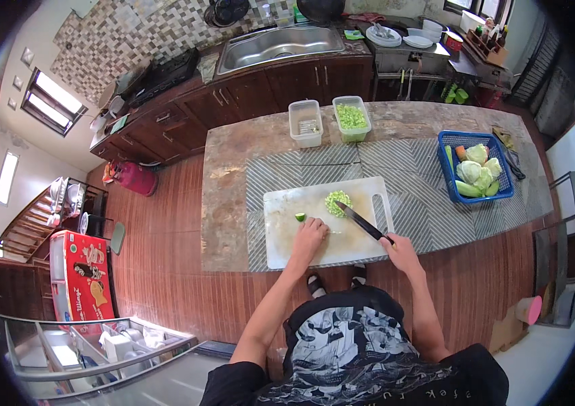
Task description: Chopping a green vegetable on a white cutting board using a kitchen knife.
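My right hand [402,253] grips the black handle of a kitchen knife [364,224]. Its dark blade slants up and left, the tip reaching a heap of chopped light-green vegetable [338,203]. Under both hands lies a white cutting board [287,243] with a handle slot at its right side. My left hand [310,235] rests on the board with fingers bent and together; whatever they hold, if anything, is hidden. Small pale bits lie beside its fingertips. Just above that hand sits a short green vegetable end piece [300,216].
Beyond the board stand a clear tub [305,128] with little in it and a tub of chopped green vegetable [351,122]. A blue basket [467,198] of vegetables is at the right of the wooden table [226,203]. Behind are a sink [280,51] and stacked plates [383,37].
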A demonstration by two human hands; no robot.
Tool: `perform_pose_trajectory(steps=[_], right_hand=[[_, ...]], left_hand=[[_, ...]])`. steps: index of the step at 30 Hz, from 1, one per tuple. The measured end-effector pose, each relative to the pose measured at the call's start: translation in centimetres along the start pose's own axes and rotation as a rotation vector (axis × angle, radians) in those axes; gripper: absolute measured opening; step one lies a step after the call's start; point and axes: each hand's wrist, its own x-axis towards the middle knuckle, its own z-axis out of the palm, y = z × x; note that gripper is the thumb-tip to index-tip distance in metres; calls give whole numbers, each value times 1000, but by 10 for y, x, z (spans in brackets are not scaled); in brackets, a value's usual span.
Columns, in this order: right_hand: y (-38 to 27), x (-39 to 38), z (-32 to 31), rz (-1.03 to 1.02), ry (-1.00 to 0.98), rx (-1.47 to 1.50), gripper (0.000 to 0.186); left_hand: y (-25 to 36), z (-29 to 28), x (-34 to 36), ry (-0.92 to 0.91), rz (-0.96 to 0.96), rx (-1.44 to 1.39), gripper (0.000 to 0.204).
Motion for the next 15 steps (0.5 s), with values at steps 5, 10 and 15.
perform_pose_trajectory(steps=[5, 10, 15], right_hand=[[5, -1, -3, 46, -21, -9, 35], [12, -3, -3, 30, -1, -25, 36], [12, -3, -4, 40, -9, -13, 36]], left_hand=[[0, -13, 2, 54, 75, -25, 13], [23, -15, 11, 90, 49, -110, 12], [27, 5, 4, 35, -4, 27, 12]])
